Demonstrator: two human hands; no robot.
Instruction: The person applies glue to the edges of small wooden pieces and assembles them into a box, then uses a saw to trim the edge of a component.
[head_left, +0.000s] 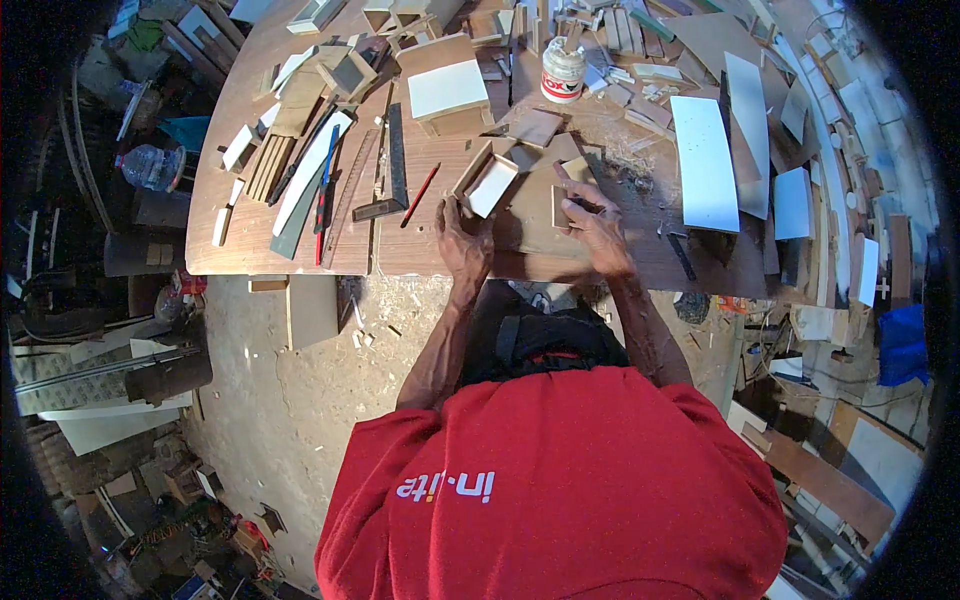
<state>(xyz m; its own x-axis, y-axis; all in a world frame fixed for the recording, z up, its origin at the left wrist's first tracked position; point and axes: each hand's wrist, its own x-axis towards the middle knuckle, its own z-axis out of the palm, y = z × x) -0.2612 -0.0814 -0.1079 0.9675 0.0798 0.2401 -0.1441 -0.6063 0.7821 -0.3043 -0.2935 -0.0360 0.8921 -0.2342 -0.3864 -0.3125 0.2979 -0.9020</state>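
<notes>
My left hand (463,243) grips the near-left end of a small open wooden box (470,178) with a white panel (492,186) inside, tilted on the table. My right hand (595,228) has its index finger raised and its other fingers bent onto a small pale wooden piece (558,207), just right of the box; what lies inside those fingers is partly hidden. Brown boards (530,238) lie beneath and around both hands. A red pencil (421,195) and a dark try square (393,170) lie left of my left hand.
The worktable (230,255) carries a white glue jar (562,70), a white-topped box (445,90), rulers and strips (310,180), white panels (705,160), a dark-bladed tool (678,255) and several offcuts. Wood and clutter crowd both sides; a board (310,310) stands below the front edge.
</notes>
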